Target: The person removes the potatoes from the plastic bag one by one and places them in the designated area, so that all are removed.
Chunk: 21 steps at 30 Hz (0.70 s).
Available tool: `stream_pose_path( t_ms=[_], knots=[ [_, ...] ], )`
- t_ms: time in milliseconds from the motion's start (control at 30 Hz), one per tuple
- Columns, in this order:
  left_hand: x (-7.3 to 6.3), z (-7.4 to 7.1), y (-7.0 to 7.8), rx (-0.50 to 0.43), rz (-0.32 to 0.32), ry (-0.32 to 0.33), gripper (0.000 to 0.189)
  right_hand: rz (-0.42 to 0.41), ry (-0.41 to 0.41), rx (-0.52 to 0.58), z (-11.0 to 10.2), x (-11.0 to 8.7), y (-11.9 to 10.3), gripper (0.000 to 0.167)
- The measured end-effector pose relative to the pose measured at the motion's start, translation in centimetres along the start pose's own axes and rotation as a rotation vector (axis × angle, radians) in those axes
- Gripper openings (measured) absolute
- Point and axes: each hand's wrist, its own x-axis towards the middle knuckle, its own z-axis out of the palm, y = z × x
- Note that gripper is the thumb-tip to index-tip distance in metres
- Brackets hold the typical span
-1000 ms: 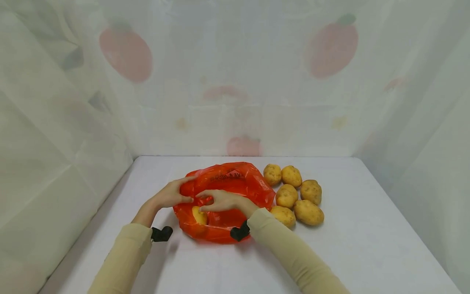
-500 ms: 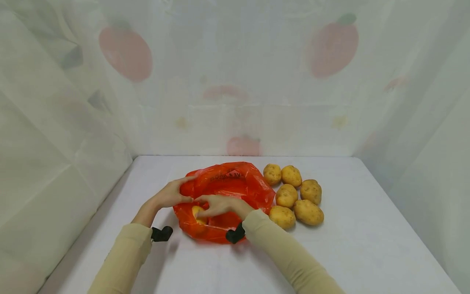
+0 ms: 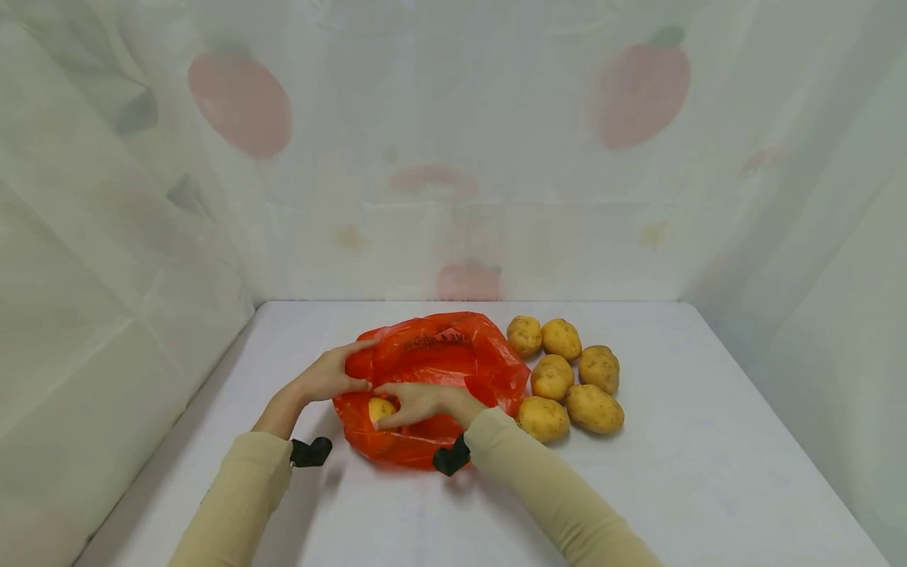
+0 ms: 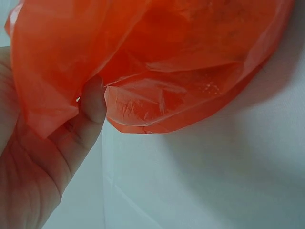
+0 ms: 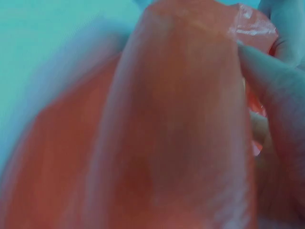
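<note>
A thin red plastic bag [image 3: 489, 346] lies on the table with its mouth spread and dark print on its back wall. My left hand [image 3: 329, 374] grips the bag's left rim; in the left wrist view its fingers and thumb are curled about the film. Inside the bag, at the left, a yellow potato [image 3: 380, 409] shows between the thumb and forefinger of my right hand [image 3: 425, 400], which reaches in and grips it. The other right fingers are hidden. In the right wrist view the blurred bag film hides the potato.
Several loose potatoes [image 3: 553, 378] lie close together on the white table [image 3: 708, 441], just right of the bag. A pale curtain [image 3: 567, 220] with faded fruit prints hangs behind the table and along both sides.
My right hand has moved slightly left and down over the potato in the bag, its thumb coming to the potato's near side. My left hand has stayed on the bag's rim.
</note>
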Motion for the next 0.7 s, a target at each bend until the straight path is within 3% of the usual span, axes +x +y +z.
stream_pose_path(
  t_ms=[367, 700],
  knots=[
    [-0.05, 0.27, -0.15, -0.010, -0.010, 0.006, 0.072, -0.005, 0.092, 0.032, 0.32, -0.01, -0.02, 0.068],
    [0.00, 0.49, -0.18, 0.000, -0.006, 0.015, 0.073, 0.010, 0.112, 0.072, 0.10, -0.27, 0.50, 0.067]
  ],
)
